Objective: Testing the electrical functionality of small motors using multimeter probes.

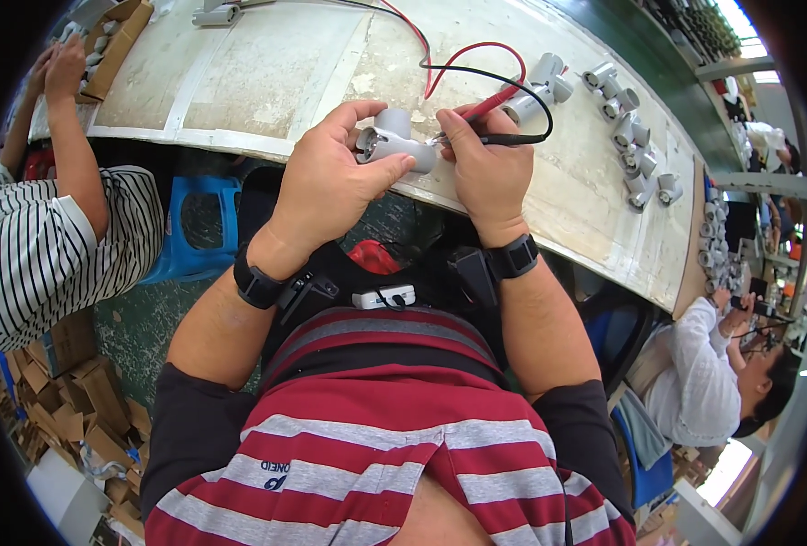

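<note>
Pale worn counter (pixel 262 59), co-worker in stripes (pixel 62 250) off left; left hand's (pixel 329 173) fingers wrapped round a grey pipe fitting (pixel 403 148) at the near edge; right hand (pixel 490 173) holds red probe (pixel 492 102) plus black probe (pixel 514 139), fingers narrow, tips by the fitting (contact unclear); loose grey fittings (pixel 635 136) lie right.

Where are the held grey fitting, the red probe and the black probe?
Grey fitting (pixel 394 144), head view: its body.
Red probe (pixel 492 101), head view: its handle.
Black probe (pixel 514 139), head view: its handle.
</note>
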The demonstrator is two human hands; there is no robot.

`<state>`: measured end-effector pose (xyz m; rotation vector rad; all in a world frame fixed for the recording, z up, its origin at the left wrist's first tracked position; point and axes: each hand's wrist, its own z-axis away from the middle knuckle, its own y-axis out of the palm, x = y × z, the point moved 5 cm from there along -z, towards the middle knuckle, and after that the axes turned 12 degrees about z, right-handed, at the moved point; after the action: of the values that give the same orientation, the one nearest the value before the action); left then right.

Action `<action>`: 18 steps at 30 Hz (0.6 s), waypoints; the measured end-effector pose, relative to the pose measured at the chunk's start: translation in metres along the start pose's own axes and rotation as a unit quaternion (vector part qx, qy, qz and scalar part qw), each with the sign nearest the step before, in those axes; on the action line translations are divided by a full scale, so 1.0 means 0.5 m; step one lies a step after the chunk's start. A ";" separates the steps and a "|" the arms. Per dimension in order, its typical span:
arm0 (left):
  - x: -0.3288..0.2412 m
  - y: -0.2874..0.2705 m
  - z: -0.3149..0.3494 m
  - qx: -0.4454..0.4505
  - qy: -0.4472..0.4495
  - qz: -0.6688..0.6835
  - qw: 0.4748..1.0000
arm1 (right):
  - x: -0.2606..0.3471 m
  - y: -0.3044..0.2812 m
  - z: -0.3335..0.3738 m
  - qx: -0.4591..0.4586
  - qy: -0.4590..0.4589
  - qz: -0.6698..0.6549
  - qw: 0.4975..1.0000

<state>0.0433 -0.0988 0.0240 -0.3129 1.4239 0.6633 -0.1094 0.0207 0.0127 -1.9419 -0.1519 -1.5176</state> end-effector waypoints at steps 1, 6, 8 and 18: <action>0.001 0.000 0.000 0.004 0.019 0.000 1.000 | 0.001 0.000 -0.001 -0.001 -0.001 0.000 1.000; -0.003 0.011 0.003 0.035 0.087 0.001 0.996 | 0.002 0.002 -0.005 0.007 0.014 0.000 1.000; 0.001 0.014 0.000 0.037 0.096 0.004 0.995 | 0.002 0.002 -0.006 0.008 0.008 0.001 1.000; 0.007 0.011 -0.008 0.051 0.112 0.015 0.992 | 0.003 0.006 -0.002 0.007 0.015 -0.039 0.999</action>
<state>0.0367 -0.0958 0.0211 -0.2924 1.6736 0.5910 -0.1084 0.0173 0.0131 -1.9216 -0.2264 -1.5910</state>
